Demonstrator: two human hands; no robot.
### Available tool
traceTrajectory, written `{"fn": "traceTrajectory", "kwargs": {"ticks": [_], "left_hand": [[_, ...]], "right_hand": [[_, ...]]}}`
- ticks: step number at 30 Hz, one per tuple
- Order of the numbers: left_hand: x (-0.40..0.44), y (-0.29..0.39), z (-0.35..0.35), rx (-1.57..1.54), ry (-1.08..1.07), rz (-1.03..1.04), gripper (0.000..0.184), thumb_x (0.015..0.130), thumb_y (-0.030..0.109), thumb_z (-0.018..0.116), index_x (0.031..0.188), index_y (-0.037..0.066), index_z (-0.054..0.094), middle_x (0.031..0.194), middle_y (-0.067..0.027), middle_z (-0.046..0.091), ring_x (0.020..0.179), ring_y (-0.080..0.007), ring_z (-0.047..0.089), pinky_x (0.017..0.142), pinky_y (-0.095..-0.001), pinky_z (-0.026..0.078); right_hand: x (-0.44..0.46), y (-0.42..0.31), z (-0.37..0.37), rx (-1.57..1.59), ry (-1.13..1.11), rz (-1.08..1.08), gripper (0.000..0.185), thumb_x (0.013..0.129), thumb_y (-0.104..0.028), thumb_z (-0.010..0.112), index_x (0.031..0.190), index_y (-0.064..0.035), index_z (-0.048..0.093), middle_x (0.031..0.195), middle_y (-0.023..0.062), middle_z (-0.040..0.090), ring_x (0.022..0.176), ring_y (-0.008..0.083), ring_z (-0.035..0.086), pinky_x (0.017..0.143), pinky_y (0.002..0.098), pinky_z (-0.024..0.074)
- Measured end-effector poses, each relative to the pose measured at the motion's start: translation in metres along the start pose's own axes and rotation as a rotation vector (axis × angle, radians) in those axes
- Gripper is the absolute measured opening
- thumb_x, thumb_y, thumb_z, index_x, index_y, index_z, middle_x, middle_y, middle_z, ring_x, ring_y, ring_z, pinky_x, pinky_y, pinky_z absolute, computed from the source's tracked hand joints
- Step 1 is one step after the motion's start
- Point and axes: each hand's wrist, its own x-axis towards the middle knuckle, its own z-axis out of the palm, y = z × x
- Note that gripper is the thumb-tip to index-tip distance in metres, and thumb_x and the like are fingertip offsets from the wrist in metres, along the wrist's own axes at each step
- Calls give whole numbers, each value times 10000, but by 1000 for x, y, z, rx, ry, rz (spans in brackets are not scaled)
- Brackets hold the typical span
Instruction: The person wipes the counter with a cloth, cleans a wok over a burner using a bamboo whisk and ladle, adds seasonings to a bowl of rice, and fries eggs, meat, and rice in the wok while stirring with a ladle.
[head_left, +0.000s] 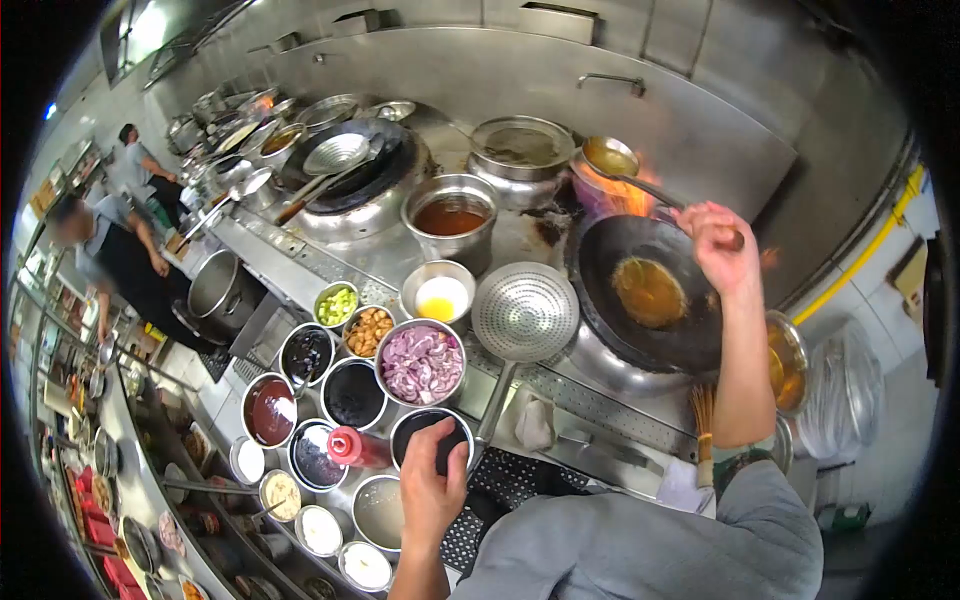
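My right hand (718, 240) is wrapped round the handle of a ladle (610, 158), whose bowl is up beside tall flames (628, 190). Below it stands a black wok (605, 265) with brown liquid (648, 292) in it. My left hand (432, 482), fingers apart and bent, is over the rim of a bowl of dark contents (420, 428); nothing shows in its grasp. Close by are a red squeeze bottle (355, 447) lying tilted, a bowl of chopped purple onion (422, 362) and a perforated strainer (525, 312).
Pots of sauces and powders stand around my left hand. A pot of reddish-brown liquid (450, 213) and a lidded pot (520, 150) are at the back. A bamboo brush (704, 430) is near my right forearm. Two people (130, 260) stand at the far left.
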Motion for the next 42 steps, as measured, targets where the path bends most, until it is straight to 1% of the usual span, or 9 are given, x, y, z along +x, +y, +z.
{"fn": "traceTrajectory", "kwargs": {"ticks": [7,12,16,19,25,29,32,37,42], "left_hand": [[7,-4,33,-89,-177,123,225,848,15,652,1068,-20,622,983,-167,664,907,-313,651,832,-374,498],[9,0,48,-56,-194,107,217,860,12,635,1071,-31,619,958,-166,656,865,-291,646,791,-369,502],[11,-1,52,-20,-173,60,226,885,30,621,1100,-37,618,975,-162,659,883,-272,649,819,-365,508],[7,-7,49,51,-138,-20,230,904,47,611,1115,-44,615,999,-164,661,913,-268,654,849,-363,511],[-9,6,52,112,-21,-83,205,889,39,619,1071,-55,607,1001,-175,664,931,-281,660,848,-370,512],[-37,14,44,262,29,-114,205,859,37,641,1050,-36,622,951,-168,670,870,-299,663,802,-379,515],[-70,5,32,278,106,-221,210,862,45,645,1055,-35,626,958,-169,674,874,-297,665,809,-378,519],[-116,8,9,329,210,-529,288,953,167,627,1171,-21,625,1105,-198,664,1052,-317,642,929,-396,482],[-118,-9,4,257,262,-437,238,896,98,641,1097,-29,632,998,-182,675,923,-303,667,836,-377,518]], "right_hand": [[-106,-33,-25,-719,421,-125,290,892,-40,545,1125,85,426,818,49,536,554,49,512,377,171,348],[-158,-61,-49,-1291,624,-220,204,854,-79,606,1034,-30,524,770,61,568,504,95,496,361,252,354],[-182,-67,-48,-2156,895,-126,579,840,-121,600,1378,0,426,725,90,581,501,160,527,423,335,407],[-169,-73,-52,-2456,687,-355,705,841,-144,608,1472,-6,324,711,88,588,514,167,544,453,351,423],[-9,-96,-52,-1630,303,-245,627,896,-90,579,1464,-29,319,722,34,518,502,95,485,374,264,363],[141,-78,-76,-1907,208,-235,600,870,-84,578,1422,-1,356,738,44,529,512,117,503,404,302,392],[225,-65,-108,-2023,308,-264,359,849,-67,579,1200,-29,514,704,22,514,500,98,490,388,276,350],[275,-73,-109,-770,50,176,87,863,-38,538,790,-69,503,743,34,529,537,112,507,445,240,362],[234,-61,-78,-96,-228,258,141,833,41,587,819,-14,457,738,25,486,617,104,528,505,213,387]]}}
